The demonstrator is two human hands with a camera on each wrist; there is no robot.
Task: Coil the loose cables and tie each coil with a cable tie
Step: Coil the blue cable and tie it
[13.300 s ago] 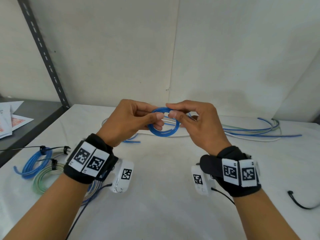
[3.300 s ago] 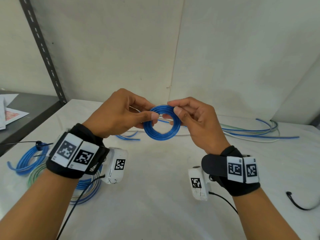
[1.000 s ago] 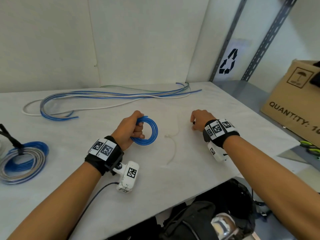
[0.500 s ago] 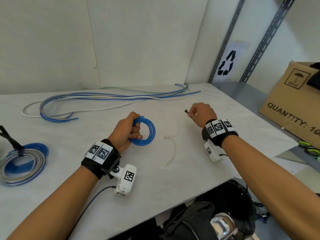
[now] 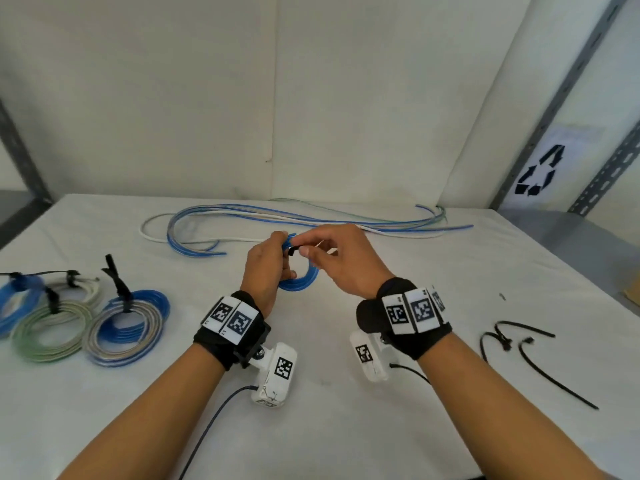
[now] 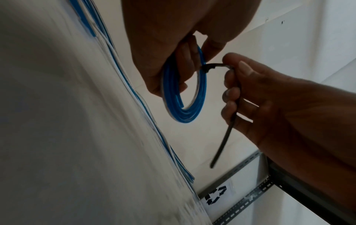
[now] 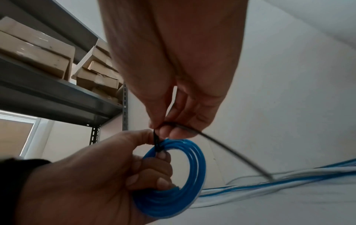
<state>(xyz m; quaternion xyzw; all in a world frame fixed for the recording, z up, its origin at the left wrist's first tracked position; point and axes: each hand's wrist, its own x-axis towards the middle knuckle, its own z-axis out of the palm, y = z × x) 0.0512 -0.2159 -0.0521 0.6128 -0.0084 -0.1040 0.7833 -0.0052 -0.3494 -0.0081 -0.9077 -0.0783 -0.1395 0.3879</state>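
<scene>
My left hand (image 5: 268, 268) grips a small blue cable coil (image 5: 304, 280) above the middle of the white table (image 5: 346, 410), fingers curled through its ring. The coil (image 6: 185, 109) (image 7: 179, 179) stands upright in that grip. My right hand (image 5: 332, 261) pinches a black cable tie (image 6: 229, 106) between thumb and forefinger, with the tie's head (image 7: 157, 143) touching the top of the coil. The tie's long tail (image 7: 231, 150) hangs free below the right hand. Several loose blue, white and green cables (image 5: 294, 220) lie stretched along the back of the table.
Three tied coils (image 5: 124, 327) lie at the table's left, each with a black tie. Loose black cable ties (image 5: 519, 344) lie at the right near the edge. A grey metal shelf upright (image 5: 568, 91) and a recycling sign (image 5: 540, 171) stand at the back right.
My right hand lifted a black cable tie from the table's right side and brought it to the coil. My left hand raised the coil toward the middle. My head turned back left.
</scene>
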